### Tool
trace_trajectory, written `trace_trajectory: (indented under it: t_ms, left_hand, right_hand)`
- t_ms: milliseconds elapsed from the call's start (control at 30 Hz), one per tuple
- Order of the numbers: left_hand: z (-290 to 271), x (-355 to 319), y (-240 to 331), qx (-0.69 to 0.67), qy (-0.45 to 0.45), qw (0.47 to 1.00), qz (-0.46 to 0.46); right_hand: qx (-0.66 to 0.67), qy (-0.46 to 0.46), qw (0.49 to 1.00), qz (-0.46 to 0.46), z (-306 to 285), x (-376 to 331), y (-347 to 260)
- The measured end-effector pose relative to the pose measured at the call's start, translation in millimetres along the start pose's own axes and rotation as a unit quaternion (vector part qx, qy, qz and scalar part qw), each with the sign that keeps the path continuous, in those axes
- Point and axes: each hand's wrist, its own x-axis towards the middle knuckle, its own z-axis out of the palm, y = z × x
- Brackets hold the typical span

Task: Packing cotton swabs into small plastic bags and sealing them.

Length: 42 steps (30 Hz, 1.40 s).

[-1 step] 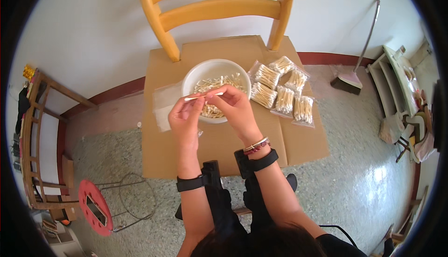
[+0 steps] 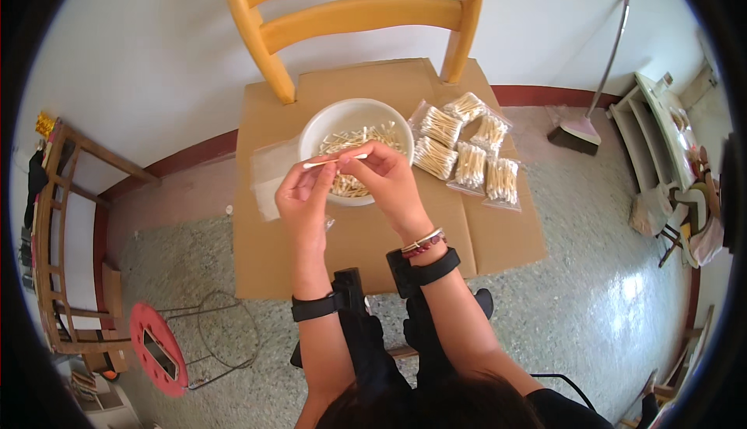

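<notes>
My left hand and my right hand meet above a white bowl. Between their thumbs and fingers they pinch one cotton swab, held nearly level with its white tips showing at both ends. Many loose cotton swabs lie in a jumble inside the bowl, partly hidden by my hands. To the right of the bowl sit several clear bags packed with cotton swabs. Flat clear plastic bags lie left of the bowl, partly behind my left hand.
Brown cardboard covers the seat of a yellow wooden chair against the wall. A red round stool with a phone on it stands at lower left. A broom and dustpan lean at right, near a shelf.
The whole view has shifted slightly. My hands keep the same pinch on the cotton swab, and nothing else has visibly moved.
</notes>
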Motion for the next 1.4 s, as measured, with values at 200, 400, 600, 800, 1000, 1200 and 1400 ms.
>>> trace_trajectory:
  t_ms: [200,400,600,800,1000,1200,1400]
  left_hand:
    - [-9,2,-3,0.223,0.072,0.969,0.082]
    - [-8,-4,11,0.205,-0.009,0.976,0.072]
    - [-8,-2,5,0.111,0.009,0.994,-0.014]
    - [-19,0,13,0.064,0.025,0.997,-0.041]
    - [-26,2,16,0.089,0.017,0.995,-0.04]
    - [-49,3,8,0.422,-0.031,0.902,-0.085]
    - [-98,-11,-18,0.601,-0.162,0.76,-0.187]
  right_hand:
    - [0.054,0.055,0.997,-0.011,-3,4,1]
    - [-0.321,0.086,0.942,-0.043,7,-1,-7]
    - [-0.462,0.049,0.844,-0.269,5,-1,1]
    - [-0.27,0.076,0.947,-0.157,8,-1,4]
    - [-0.148,0.012,0.989,0.008,2,2,1]
    - [-0.006,0.043,0.999,-0.024,-2,8,6]
    - [-0.078,0.065,0.995,0.005,2,6,2]
